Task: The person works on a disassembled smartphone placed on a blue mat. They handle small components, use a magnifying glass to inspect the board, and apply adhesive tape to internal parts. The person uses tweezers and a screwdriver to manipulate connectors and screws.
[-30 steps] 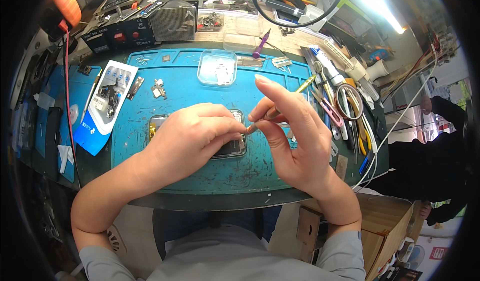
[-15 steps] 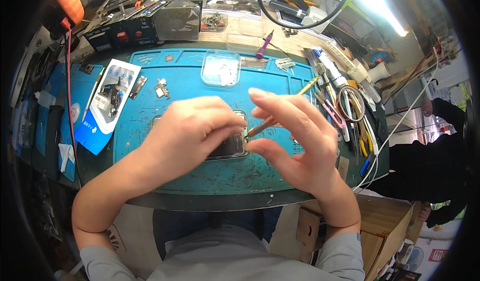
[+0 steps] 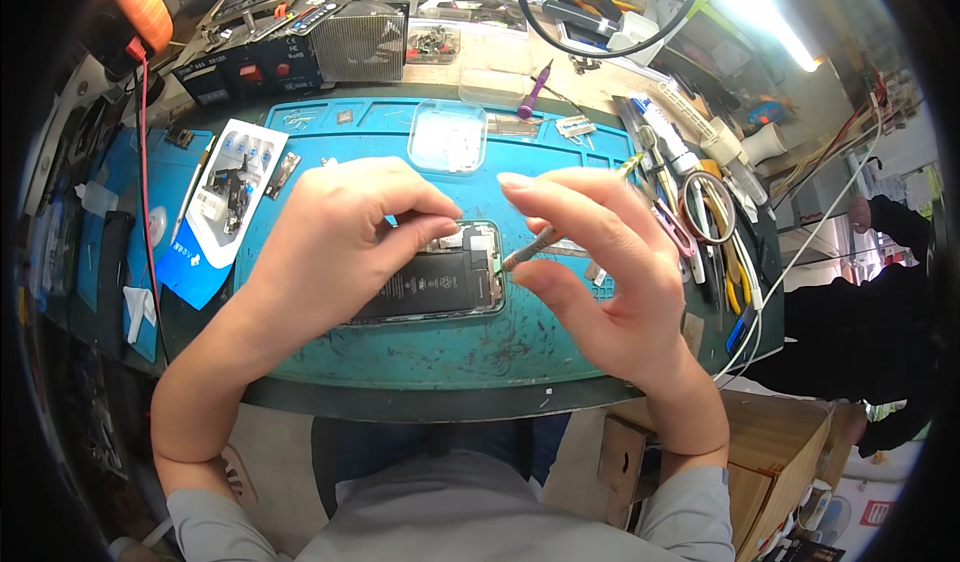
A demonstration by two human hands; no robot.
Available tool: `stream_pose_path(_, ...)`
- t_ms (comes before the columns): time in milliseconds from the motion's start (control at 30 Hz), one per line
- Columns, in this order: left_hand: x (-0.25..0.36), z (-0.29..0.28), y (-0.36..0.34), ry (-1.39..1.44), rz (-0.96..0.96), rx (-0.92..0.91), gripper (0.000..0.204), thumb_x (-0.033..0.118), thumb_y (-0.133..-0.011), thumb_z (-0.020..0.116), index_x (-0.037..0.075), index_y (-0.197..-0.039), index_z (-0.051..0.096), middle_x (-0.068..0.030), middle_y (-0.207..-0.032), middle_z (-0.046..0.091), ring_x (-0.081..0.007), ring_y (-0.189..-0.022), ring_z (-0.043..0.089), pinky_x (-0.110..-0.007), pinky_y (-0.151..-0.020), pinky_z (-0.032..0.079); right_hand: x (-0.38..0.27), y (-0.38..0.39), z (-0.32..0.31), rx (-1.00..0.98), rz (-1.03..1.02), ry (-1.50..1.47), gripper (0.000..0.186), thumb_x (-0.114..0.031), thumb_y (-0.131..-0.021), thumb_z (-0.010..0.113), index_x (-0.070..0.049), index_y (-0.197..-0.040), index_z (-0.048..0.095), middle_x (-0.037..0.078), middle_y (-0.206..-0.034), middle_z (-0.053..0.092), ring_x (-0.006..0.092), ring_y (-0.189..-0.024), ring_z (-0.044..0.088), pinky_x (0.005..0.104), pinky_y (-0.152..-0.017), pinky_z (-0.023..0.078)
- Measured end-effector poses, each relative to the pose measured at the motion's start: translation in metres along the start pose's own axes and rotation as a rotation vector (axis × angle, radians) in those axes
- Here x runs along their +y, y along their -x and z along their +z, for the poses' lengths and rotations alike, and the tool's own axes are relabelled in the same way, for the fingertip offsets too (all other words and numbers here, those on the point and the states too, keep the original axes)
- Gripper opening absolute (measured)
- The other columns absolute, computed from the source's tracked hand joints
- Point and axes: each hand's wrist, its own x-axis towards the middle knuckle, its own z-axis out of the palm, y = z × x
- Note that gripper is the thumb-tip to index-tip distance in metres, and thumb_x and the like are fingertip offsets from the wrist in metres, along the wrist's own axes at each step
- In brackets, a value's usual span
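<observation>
The left hand [image 3: 345,222] is over the left part of the opened phone [image 3: 430,282] on the blue mat [image 3: 400,357], its grip too hidden to tell if pinched, while the right hand's [image 3: 625,287] grip clamps a slim tool [image 3: 531,247] at the phone's right end.

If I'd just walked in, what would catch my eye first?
Probably the opened phone mid-picture on the blue-green mat, partly hidden behind the left hand. At its right end, the right hand holds a slender tool. A bright tube light glares at upper right.
</observation>
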Motion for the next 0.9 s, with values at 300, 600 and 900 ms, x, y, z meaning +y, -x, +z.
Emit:
stream_pose_path(300,-0.009,0.037,0.005,-0.266,0.177,-0.005,0.015,0.008,-0.085,0.075,0.009,-0.1,0.078,-0.0041,-0.094,0.068,-0.0254,-0.092,0.069,-0.039,-0.077,0.057,-0.002,0.001,0.005,0.023,0.036,-0.109,0.039,-0.004,-0.095,0.075,-0.005,-0.134,0.074,0.01,-0.094,0.07,0.0178,-0.085,0.069,0.0291,-0.074,0.058)
stream_pose_path(600,-0.008,0.036,0.003,-0.251,0.147,-0.06,0.02,0.006,-0.083,0.074,0.007,-0.102,0.078,-0.0052,-0.096,0.067,-0.0265,-0.095,0.067,-0.039,-0.081,0.057,0.008,-0.002,0.002,0.065,-0.108,0.098,0.039,-0.008,-0.093,0.079,-0.004,-0.132,0.074,0.009,-0.098,0.07,0.0172,-0.085,0.067,0.0301,-0.071,0.057)
stream_pose_path(900,-0.011,0.034,0.002,-0.17,0.147,-0.037,0.018,0.004,-0.087,0.073,0.005,-0.105,0.078,-0.0076,-0.097,0.068,-0.0283,-0.092,0.067,-0.04,-0.08,0.056,0.006,-0.002,0.006,0.042,-0.048,-0.073,0.044,0.0,-0.094,0.074,-0.003,-0.138,0.07,0.009,-0.099,0.069,0.017,-0.083,0.065,0.0301,-0.07,0.056)
